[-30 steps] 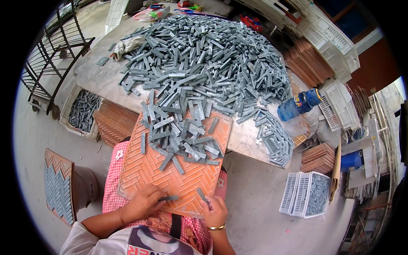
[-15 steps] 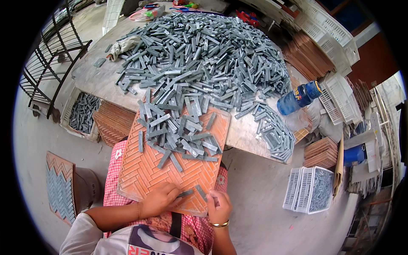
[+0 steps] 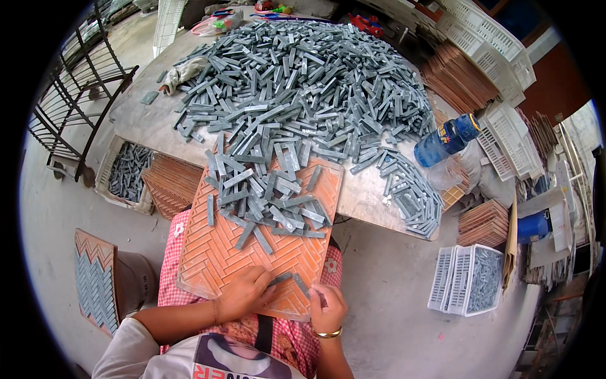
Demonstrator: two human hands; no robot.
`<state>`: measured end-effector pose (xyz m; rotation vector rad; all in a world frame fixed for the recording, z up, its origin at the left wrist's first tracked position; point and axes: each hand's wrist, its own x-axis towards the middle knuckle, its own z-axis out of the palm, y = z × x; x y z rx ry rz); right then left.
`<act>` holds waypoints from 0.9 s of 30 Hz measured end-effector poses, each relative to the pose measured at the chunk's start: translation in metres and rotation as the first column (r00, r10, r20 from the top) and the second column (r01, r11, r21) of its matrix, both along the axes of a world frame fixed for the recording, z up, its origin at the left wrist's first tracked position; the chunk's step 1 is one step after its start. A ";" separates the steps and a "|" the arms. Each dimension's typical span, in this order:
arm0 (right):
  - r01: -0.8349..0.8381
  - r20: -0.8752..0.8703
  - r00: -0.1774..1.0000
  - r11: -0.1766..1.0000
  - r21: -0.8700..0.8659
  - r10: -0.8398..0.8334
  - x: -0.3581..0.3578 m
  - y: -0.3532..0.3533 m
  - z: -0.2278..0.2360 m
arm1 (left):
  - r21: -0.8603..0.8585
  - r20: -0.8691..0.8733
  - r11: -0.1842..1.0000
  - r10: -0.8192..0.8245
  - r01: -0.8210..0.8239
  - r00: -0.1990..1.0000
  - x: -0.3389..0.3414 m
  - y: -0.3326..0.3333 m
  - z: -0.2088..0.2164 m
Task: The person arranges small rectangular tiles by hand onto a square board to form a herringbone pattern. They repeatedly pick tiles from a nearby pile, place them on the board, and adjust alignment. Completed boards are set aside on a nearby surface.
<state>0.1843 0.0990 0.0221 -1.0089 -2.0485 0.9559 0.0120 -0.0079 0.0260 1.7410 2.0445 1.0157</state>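
Note:
An orange tray with herringbone grooves (image 3: 214,265) lies across my lap, its far end at the table edge. On its near part, two slim grey stone strips meet at an angle: a left strip (image 3: 281,278) and a right strip (image 3: 300,285). My left hand (image 3: 246,294) is closed, its fingertips on the left strip's near end. With fingers curled into a pinch, my right hand (image 3: 328,309) is at the lower end of the right strip. Loose grey strips (image 3: 271,196) cover the tray's far half, and one lone strip (image 3: 210,210) lies at its left.
A large heap of grey strips (image 3: 303,82) covers the table (image 3: 366,205). A blue bottle (image 3: 445,142) stands at its right. White crates (image 3: 467,278) sit on the floor to the right. A part-filled tray (image 3: 95,281) leans by a brown bucket (image 3: 137,278) on the left.
My left hand and its strip have moved slightly up and right, so the strip now meets the other one at its top. The whole view has shifted slightly.

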 end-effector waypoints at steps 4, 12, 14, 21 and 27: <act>-0.035 0.033 0.999 0.999 0.004 0.035 0.002 -0.002 0.000 | -0.030 -0.003 0.999 0.025 -0.025 1.000 0.002 0.005 0.004; -0.074 0.108 0.992 0.984 0.165 0.057 -0.007 -0.007 -0.008 | -0.043 -0.018 0.999 -0.024 0.023 1.000 0.006 0.013 -0.004; -0.097 0.110 0.991 0.984 0.149 0.081 -0.008 -0.005 -0.006 | -0.041 -0.012 0.999 -0.031 0.030 0.999 0.006 0.012 -0.002; -0.180 0.158 0.971 0.983 -0.021 0.181 -0.007 0.012 0.006 | 0.020 0.077 0.999 -0.035 0.034 0.996 -0.013 0.002 0.004; -0.195 0.184 0.968 0.974 0.115 0.172 -0.017 0.026 0.009 | 0.013 -0.003 1.000 -0.001 0.002 1.000 -0.042 -0.005 0.007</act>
